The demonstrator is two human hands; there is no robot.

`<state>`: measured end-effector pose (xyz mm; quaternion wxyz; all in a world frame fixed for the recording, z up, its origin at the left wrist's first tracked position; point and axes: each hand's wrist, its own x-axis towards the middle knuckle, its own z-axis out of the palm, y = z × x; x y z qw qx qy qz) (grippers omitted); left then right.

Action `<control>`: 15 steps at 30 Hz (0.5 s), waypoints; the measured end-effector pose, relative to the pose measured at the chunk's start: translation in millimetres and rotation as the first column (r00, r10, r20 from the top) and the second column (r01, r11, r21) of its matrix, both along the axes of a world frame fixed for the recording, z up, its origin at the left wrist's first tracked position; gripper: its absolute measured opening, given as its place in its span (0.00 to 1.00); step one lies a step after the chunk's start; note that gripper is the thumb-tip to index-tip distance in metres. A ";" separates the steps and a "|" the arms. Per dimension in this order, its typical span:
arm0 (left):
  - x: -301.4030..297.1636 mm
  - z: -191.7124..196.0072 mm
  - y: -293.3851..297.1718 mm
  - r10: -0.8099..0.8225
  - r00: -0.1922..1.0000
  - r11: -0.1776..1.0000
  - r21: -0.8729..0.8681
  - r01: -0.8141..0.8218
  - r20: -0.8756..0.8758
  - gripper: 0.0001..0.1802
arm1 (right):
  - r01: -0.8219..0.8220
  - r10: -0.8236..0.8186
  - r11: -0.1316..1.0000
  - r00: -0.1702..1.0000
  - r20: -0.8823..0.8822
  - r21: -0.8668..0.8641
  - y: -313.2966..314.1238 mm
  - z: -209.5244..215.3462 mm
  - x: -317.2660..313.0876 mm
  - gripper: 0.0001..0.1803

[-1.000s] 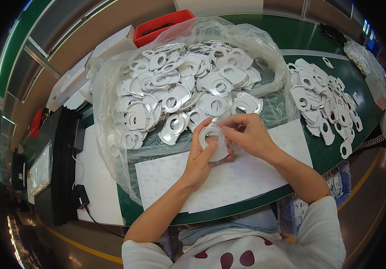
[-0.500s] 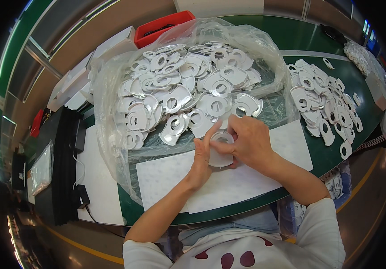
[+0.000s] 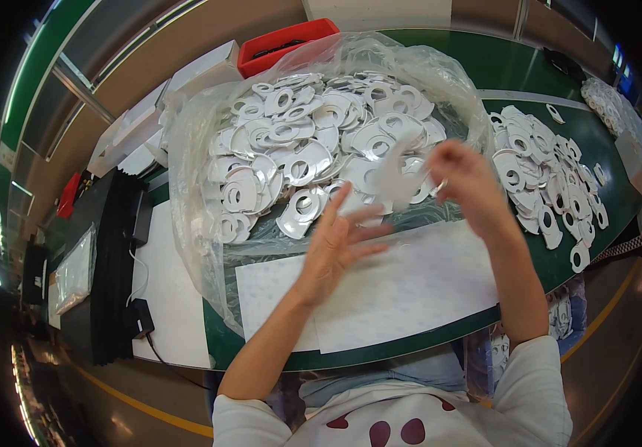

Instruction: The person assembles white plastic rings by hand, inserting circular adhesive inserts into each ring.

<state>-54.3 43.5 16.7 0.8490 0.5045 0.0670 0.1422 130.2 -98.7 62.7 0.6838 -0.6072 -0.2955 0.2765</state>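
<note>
My right hand [image 3: 474, 190] is raised over the right front of the pile, its fingers bent together and smeared by motion. A flat white plate with a hole [image 3: 398, 179], also blurred, is at its fingertips; the exact grip is unclear. My left hand [image 3: 332, 249] is open, fingers spread, holding nothing, above the near edge of the clear plastic bag [image 3: 194, 216]. Inside the opened bag lies a heap of similar white plates [image 3: 299, 164] with round holes. Under my hands, white sheets [image 3: 403, 290] cover the front of the green table.
More white plates [image 3: 548, 175] lie loose on the right of the table. A red bin [image 3: 287, 46] and white boxes [image 3: 205, 67] stand behind the bag. At the left are a black stack [image 3: 112, 268] and a small black adapter [image 3: 141, 318] with a cable.
My hands have parted from the plate they gripped together over the sheets. My right hand moved up and right, my left hand opened, and a blurred plate now appears over the pile.
</note>
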 end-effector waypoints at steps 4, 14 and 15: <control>-11.6 0.8 48.6 0.312 0.944 0.811 0.487 -0.325 0.110 0.26 | 0.398 -0.185 0.649 0.909 -0.373 0.648 -34.9 1.2 60.9 0.08; -23.9 -24.3 62.0 0.580 0.804 -0.092 0.991 -0.097 0.133 0.15 | -0.120 0.110 0.993 0.911 0.397 0.000 9.2 0.0 -20.5 0.09; -24.5 -25.2 62.5 0.575 0.804 -0.116 0.988 -0.104 0.152 0.15 | -0.280 0.332 0.943 0.796 0.506 -0.178 10.5 -2.7 -38.1 0.09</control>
